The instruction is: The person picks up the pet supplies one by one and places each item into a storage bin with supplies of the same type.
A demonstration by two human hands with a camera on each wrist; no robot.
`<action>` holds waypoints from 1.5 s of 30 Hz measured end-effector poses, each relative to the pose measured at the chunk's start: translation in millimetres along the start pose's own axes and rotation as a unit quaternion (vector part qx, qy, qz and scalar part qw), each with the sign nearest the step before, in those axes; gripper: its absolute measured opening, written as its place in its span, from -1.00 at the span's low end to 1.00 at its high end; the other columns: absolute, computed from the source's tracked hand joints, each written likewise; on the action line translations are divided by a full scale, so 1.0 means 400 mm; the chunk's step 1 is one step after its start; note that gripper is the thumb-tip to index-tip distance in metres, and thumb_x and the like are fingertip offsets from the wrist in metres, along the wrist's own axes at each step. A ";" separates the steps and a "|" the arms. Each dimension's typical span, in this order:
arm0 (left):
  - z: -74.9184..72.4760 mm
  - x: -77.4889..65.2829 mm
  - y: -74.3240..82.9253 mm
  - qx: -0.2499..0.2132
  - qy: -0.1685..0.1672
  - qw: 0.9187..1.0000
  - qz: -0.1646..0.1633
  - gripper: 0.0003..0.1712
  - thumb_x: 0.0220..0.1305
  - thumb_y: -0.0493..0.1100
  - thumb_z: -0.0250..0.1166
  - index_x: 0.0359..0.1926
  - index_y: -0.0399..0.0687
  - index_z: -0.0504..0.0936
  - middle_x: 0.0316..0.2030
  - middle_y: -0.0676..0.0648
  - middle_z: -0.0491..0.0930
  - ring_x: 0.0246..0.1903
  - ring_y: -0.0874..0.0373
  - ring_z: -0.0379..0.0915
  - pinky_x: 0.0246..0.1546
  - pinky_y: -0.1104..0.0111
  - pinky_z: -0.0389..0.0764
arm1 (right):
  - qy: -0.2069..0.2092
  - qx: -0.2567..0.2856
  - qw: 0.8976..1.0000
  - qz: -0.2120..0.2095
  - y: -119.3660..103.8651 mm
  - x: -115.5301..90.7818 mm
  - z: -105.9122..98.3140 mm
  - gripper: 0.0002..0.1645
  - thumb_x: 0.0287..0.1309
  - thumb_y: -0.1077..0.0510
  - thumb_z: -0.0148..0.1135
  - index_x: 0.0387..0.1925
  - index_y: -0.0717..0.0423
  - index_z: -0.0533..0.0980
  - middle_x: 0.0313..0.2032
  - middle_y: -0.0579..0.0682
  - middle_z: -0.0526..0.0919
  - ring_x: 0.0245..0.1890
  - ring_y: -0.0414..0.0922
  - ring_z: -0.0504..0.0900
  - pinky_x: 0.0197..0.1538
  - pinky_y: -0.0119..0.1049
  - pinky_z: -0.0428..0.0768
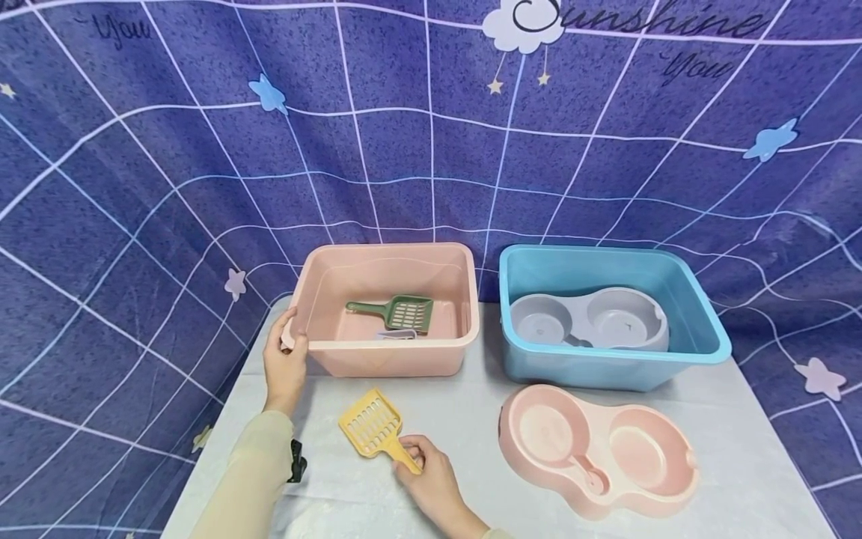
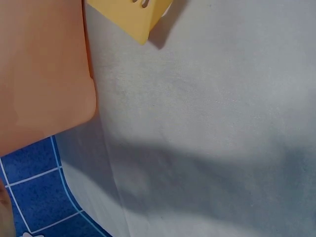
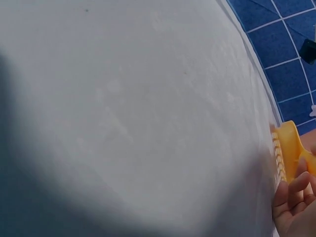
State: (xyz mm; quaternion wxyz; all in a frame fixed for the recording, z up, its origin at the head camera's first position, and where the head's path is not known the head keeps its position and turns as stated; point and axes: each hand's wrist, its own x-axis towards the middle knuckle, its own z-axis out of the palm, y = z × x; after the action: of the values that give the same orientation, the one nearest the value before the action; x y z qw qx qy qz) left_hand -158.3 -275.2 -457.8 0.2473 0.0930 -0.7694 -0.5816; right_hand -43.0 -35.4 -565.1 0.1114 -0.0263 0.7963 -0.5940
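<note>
My left hand (image 1: 286, 367) grips the left rim of a pink litter box (image 1: 387, 359) at its front corner. Inside that box lie a green slotted litter scoop (image 1: 404, 311) and a small pale grey piece (image 1: 397, 335) partly hidden by the front wall. With its fingers curled round the handle, my right hand (image 1: 431, 479) holds a yellow litter scoop (image 1: 370, 423) in front of the box, slotted head toward the upper left. The right wrist view catches the yellow scoop (image 3: 290, 143) and the fingers at its right edge.
A blue litter box (image 1: 579, 363) stands to the right, holding a grey double pet bowl (image 1: 572, 307). In front of it a pink double pet bowl (image 1: 595, 419) sits on the white-covered table (image 1: 350, 501). A blue patterned curtain (image 1: 404, 135) hangs behind and at the sides.
</note>
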 end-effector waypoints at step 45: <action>-0.001 -0.002 0.019 -0.001 -0.021 0.999 -0.027 -0.42 0.35 -0.36 0.02 0.40 -0.21 0.33 0.39 -0.21 0.27 0.18 0.00 0.27 -0.08 0.62 0.39 | -0.024 0.019 0.997 -0.073 -0.049 -0.059 -0.094 -0.63 0.13 0.16 0.42 0.01 0.02 0.62 -0.38 -0.25 0.61 -0.47 -0.35 0.45 -0.40 -0.48 0.47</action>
State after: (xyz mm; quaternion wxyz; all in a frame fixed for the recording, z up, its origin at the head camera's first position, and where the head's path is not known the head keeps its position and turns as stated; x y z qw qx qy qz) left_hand -156.2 -272.9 -451.0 0.2152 0.1008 -0.7711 -0.5907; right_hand -29.6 -1.7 -532.8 0.0876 -0.0965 0.7776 -0.6151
